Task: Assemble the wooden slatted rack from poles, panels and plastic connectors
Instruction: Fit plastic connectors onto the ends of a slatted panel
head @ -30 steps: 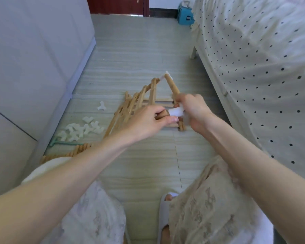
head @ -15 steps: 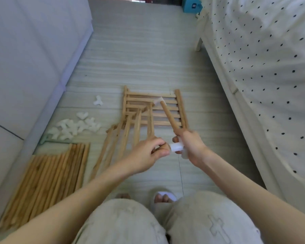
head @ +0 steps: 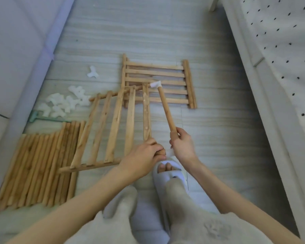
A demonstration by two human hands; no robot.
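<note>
Nearest, at six o'clock, a pale slipper (head: 169,170) with toes showing sits on the grey wood-grain floor (head: 218,120) between the person's knees. Just above it the left hand (head: 142,158) is curled tight round the near rail end of a slatted panel (head: 113,124); the rail's round tip pokes out past the knuckles. This panel spreads toward ten o'clock, its five slats running away from the person, its far rail lying over the corner of a second panel.

At one o'clock from the left hand, close but apart from it, the right hand (head: 182,145) grips the lower end of a single pole (head: 165,108), fingers wrapped round it. The pole slants up toward eleven o'clock and carries a white plastic connector (head: 156,84) on its far tip — that tip hangs over the second slatted panel (head: 158,81), which lies flat at twelve o'clock.

At eight o'clock a bundle of loose poles (head: 37,169) lies side by side. Farther, at ten o'clock, a heap of white connectors (head: 63,103) rests by a green strip (head: 42,118), one stray connector (head: 92,73) beyond it. A dotted bedcover (head: 280,41) fills two o'clock — a pale wall (head: 16,50) the far left.
</note>
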